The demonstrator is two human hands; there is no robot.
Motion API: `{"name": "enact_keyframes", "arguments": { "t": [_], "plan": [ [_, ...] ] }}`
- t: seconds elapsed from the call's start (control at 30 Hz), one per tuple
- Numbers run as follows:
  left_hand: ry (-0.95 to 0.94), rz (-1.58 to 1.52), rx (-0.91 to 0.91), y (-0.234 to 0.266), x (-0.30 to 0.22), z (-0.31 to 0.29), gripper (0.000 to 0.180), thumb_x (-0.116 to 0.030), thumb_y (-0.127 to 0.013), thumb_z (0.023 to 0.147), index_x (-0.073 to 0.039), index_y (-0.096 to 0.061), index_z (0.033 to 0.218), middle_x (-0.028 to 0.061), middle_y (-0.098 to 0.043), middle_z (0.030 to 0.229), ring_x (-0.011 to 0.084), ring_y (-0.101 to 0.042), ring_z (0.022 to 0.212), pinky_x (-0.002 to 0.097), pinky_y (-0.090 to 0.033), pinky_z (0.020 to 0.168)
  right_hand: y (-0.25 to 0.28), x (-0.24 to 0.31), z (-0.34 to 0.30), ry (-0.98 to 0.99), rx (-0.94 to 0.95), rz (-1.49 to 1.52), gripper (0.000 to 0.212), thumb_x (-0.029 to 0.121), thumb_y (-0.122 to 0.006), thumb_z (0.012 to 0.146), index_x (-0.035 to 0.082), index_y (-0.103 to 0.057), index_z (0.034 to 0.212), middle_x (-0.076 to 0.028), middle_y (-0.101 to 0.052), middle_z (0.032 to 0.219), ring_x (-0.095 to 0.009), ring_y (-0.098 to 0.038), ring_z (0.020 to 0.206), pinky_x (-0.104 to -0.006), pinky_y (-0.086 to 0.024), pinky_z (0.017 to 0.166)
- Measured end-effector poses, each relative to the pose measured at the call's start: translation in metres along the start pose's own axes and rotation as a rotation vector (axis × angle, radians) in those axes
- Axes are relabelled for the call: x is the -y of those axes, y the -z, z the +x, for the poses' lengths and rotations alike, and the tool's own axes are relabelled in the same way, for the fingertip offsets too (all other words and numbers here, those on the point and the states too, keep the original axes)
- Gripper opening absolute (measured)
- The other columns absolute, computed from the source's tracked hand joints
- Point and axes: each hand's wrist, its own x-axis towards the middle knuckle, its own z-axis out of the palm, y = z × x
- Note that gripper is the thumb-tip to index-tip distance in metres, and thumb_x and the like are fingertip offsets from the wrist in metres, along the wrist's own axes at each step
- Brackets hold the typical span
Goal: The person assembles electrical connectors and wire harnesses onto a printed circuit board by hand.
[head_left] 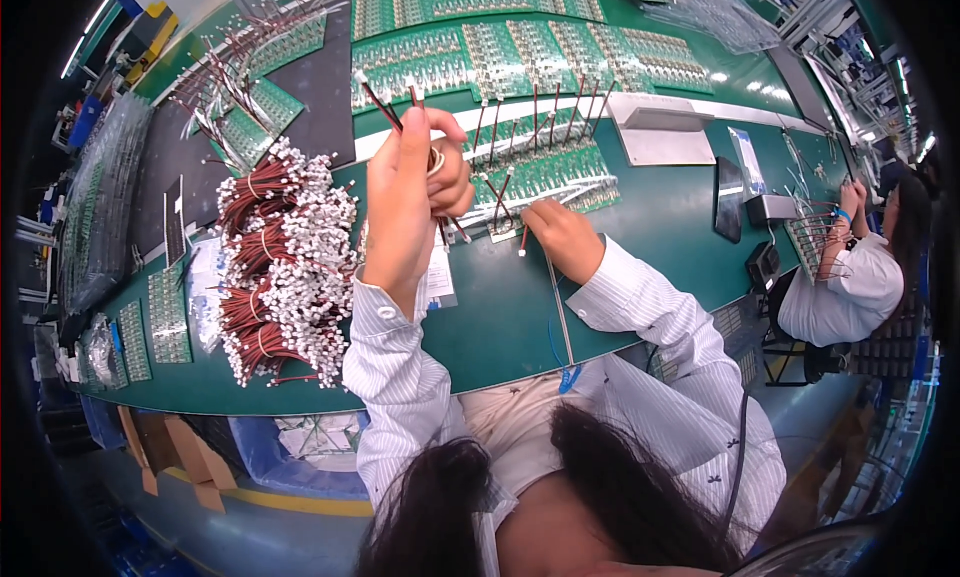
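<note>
My left hand (pixel 415 192) is raised above the bench, its fingers closed around several dark red and black wire leads with white plug ends. The leads stick out above the thumb and below the fist. My right hand (pixel 565 239) rests lower, at the near edge of a green circuit board panel (pixel 585 167). Its thumb and fingers pinch a short wire lead (pixel 525 239) whose white plug hangs below them; the exact grip is partly hidden. More leads stand upright along the panel's far side, and a few cross near my right fingertips.
Bundled wire leads (pixel 265 247) are piled to the left. Further green panels (pixel 500 57) lie across the back, with wired ones (pixel 260 122) at far left. A metal bracket (pixel 660 137) and a black phone-like device (pixel 728 202) lie to the right. Another person (pixel 850 287) works at far right.
</note>
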Motion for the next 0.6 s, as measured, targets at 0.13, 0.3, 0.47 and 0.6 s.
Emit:
{"name": "enact_keyframes", "arguments": {
  "t": [0.13, 0.3, 0.47, 0.6],
  "plan": [
    [0.066, -0.024, 0.052, -0.005, 0.000, -0.003, 0.029, -0.030, -0.033, 0.092, -0.004, -0.043, 0.083, -0.0062, -0.022, 0.052, 0.0021, -0.018, 0.042, 0.0194, -0.015, 0.038, -0.001, 0.005, -0.006, 0.046, 0.023, 0.078, 0.013, 0.006, -0.049, 0.066, 0.001, -0.050, 0.078, -0.010, -0.052, 0.077, -0.025, -0.054, 0.076, -0.0332, -0.047, 0.060],
    [0.083, 0.014, 0.110, -0.006, 0.002, -0.004, 0.029, -0.029, -0.034, 0.091, -0.003, -0.043, 0.081, -0.0053, -0.023, 0.051, 0.0026, -0.020, 0.040, 0.0198, -0.016, 0.037, 0.026, 0.018, -0.002, -0.094, 0.131, 0.359, 0.017, 0.009, -0.058, 0.072, 0.001, -0.056, 0.087, -0.014, -0.056, 0.069, -0.030, -0.055, 0.063, -0.0335, -0.045, 0.056],
    [0.187, 0.266, 0.316, -0.005, 0.011, -0.003, 0.027, -0.025, -0.037, 0.091, -0.002, -0.047, 0.081, -0.0067, -0.027, 0.051, 0.0024, -0.022, 0.040, 0.0199, -0.018, 0.038, 0.108, 0.026, 0.021, -0.256, 0.044, 0.756, 0.016, 0.015, -0.057, 0.078, 0.000, -0.055, 0.085, -0.009, -0.058, 0.062, -0.014, -0.055, 0.051, -0.0243, -0.043, 0.049],
    [0.257, 0.460, 0.430, -0.012, 0.015, -0.008, 0.025, -0.022, -0.039, 0.090, 0.000, -0.052, 0.086, -0.0049, -0.038, 0.055, 0.0021, -0.030, 0.048, 0.0183, -0.025, 0.043, 0.125, 0.032, 0.041, -0.367, -0.189, 1.046, 0.013, 0.012, -0.056, 0.079, -0.001, -0.056, 0.083, -0.004, -0.057, 0.058, -0.005, -0.050, 0.050, -0.0184, -0.040, 0.047]
  ]
}}
